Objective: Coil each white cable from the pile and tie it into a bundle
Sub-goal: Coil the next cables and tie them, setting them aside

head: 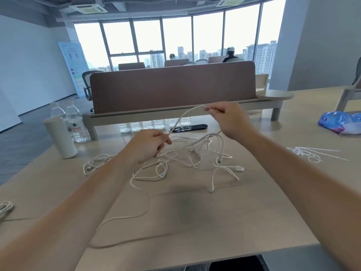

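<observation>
Two hands, one cable: the left hand [148, 145] and right hand [228, 118] are held apart above the pile [195, 153]. Each pinches the same white cable [183, 116], which arcs between them. The right hand holds it near its end, and the rest trails down into the pile.

The pile is a loose tangle of white leads on the table [214, 222]. We cannot count them, though several plugs show at its right edge.

Left of the pile we count one white tumbler [60, 137] and two water bottles [75, 124]. Their labels carry a green emblem and red print too small for us to read. Far left of the pile, at the table's edge, lies one coiled cable [5, 207].

Behind the pile stand one black oblong pad [191, 127] and a row of six bottles [154, 124], with one brown divider [173, 87] above them. Right of the pile lie a loose clutch of thin white ties [310, 153] and, farther right, one blue plastic bag [340, 122].

Far behind the pile to the left stands one banner [75, 63]; we cannot read its text.
</observation>
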`<control>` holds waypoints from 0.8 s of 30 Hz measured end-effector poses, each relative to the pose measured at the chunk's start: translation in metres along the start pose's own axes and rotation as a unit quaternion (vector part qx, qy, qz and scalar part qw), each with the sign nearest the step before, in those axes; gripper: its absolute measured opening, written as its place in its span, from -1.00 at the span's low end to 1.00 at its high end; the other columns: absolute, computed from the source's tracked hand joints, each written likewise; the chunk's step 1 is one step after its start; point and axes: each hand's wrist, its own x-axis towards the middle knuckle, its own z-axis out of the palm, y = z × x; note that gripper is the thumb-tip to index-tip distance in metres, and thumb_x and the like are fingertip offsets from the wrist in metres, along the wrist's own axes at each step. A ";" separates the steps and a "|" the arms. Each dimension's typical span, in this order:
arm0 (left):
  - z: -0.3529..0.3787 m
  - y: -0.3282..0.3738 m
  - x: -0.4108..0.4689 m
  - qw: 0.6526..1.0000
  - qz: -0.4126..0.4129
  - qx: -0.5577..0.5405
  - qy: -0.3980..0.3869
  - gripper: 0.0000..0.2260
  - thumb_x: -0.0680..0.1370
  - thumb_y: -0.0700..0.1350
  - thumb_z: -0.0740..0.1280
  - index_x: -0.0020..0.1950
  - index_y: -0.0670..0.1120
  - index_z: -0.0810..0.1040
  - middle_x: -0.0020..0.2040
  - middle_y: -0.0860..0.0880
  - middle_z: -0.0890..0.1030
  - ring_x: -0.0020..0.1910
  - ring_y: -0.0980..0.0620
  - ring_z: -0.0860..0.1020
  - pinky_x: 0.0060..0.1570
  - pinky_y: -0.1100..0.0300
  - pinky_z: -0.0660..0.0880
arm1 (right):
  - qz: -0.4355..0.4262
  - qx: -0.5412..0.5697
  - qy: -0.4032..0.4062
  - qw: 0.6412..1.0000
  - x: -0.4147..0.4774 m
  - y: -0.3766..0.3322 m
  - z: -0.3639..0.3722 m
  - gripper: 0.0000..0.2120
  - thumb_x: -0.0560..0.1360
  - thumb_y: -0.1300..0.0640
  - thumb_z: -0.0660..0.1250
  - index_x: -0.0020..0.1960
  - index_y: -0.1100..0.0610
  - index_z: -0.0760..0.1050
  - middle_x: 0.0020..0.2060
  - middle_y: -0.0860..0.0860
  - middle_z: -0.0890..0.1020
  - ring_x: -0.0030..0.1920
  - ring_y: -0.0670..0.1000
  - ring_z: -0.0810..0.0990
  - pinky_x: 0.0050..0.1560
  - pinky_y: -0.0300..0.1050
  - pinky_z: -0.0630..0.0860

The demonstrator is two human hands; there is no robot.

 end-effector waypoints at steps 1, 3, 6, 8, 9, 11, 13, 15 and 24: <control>0.000 -0.001 0.001 1.000 0.005 0.007 0.003 -0.75 0.64 -0.16 0.27 -0.18 -0.13 0.66 -0.41 -0.01 0.44 -0.40 0.04 0.33 -0.35 0.17 0.28 | -0.012 0.008 0.006 1.000 0.001 -0.003 -0.002 -0.80 0.62 0.08 0.30 0.12 0.00 0.69 -0.12 -0.03 0.72 -0.08 0.07 0.64 0.00 -0.11 0.54; -0.002 -0.003 0.002 1.000 0.014 0.024 0.013 -0.75 0.64 -0.16 0.28 -0.19 -0.12 0.66 -0.44 0.03 0.47 -0.43 0.05 0.35 -0.37 0.18 0.28 | -0.029 -0.001 -0.008 1.000 0.001 -0.007 -0.006 -0.79 0.62 0.09 0.29 0.14 0.01 0.69 -0.08 -0.03 0.73 -0.07 0.08 0.65 0.04 -0.04 0.55; -0.003 -0.003 0.002 0.999 0.014 0.025 0.024 -0.74 0.63 -0.17 0.27 -0.21 -0.13 0.65 -0.41 0.02 0.55 -0.45 0.09 0.40 -0.41 0.24 0.32 | -0.025 -0.026 -0.055 0.998 0.000 -0.009 -0.007 -0.80 0.64 0.06 0.28 0.12 0.00 0.68 -0.33 -0.03 0.61 -0.41 0.00 0.45 -0.32 -0.16 0.40; 0.000 -0.002 0.001 1.000 0.002 0.008 0.023 -0.74 0.63 -0.19 0.25 -0.21 -0.15 0.63 -0.38 -0.03 0.58 -0.42 0.06 0.42 -0.41 0.23 0.33 | 0.000 0.010 -0.076 0.997 -0.002 -0.008 -0.007 -0.81 0.65 0.09 0.26 0.05 0.02 0.66 -0.42 -0.03 0.52 -0.48 -0.09 0.37 -0.39 -0.25 0.34; 0.002 -0.001 0.000 1.000 -0.004 0.000 0.019 -0.74 0.64 -0.20 0.24 -0.20 -0.17 0.61 -0.36 -0.05 0.60 -0.43 0.05 0.43 -0.43 0.23 0.33 | 0.011 0.033 -0.092 0.995 -0.003 -0.008 -0.006 -0.80 0.65 0.11 0.24 0.04 0.05 0.65 -0.42 -0.01 0.54 -0.46 -0.09 0.40 -0.36 -0.26 0.37; 0.008 0.003 -0.005 1.000 -0.009 -0.009 0.000 -0.75 0.64 -0.23 0.21 -0.17 -0.20 0.59 -0.32 -0.10 0.65 -0.44 0.02 0.48 -0.44 0.23 0.34 | 0.034 0.089 -0.136 0.986 -0.007 -0.008 -0.003 -0.80 0.66 0.16 0.22 0.06 0.12 0.62 -0.42 0.05 0.59 -0.44 -0.03 0.45 -0.34 -0.22 0.42; 0.016 0.006 -0.008 0.999 -0.011 -0.015 -0.028 -0.76 0.65 -0.25 0.18 -0.13 -0.23 0.58 -0.22 -0.14 0.71 -0.40 -0.01 0.56 -0.43 0.20 0.34 | 0.057 0.146 -0.171 0.973 -0.011 -0.008 0.003 -0.80 0.67 0.19 0.19 0.08 0.19 0.59 -0.41 0.11 0.59 -0.43 0.00 0.46 -0.37 -0.19 0.40; 0.026 0.008 -0.008 0.998 -0.024 -0.043 -0.050 -0.80 0.67 -0.23 0.17 -0.05 -0.23 0.56 -0.11 -0.18 0.71 -0.36 -0.06 0.61 -0.43 0.19 0.34 | 0.085 0.214 -0.190 0.954 -0.012 -0.005 0.010 -0.80 0.68 0.22 0.17 0.10 0.21 0.57 -0.40 0.11 0.57 -0.40 0.01 0.45 -0.33 -0.15 0.38; 0.033 0.023 0.011 0.986 -0.006 -0.165 0.000 -0.68 0.71 -0.02 0.16 -0.08 -0.18 0.55 -0.42 -0.05 0.48 -0.54 0.06 0.32 -0.48 0.26 0.25 | 0.026 0.036 -0.328 0.944 -0.017 0.015 0.019 -0.81 0.56 0.26 0.29 0.04 0.15 0.68 -0.27 0.04 0.70 -0.29 -0.06 0.55 -0.22 -0.18 0.46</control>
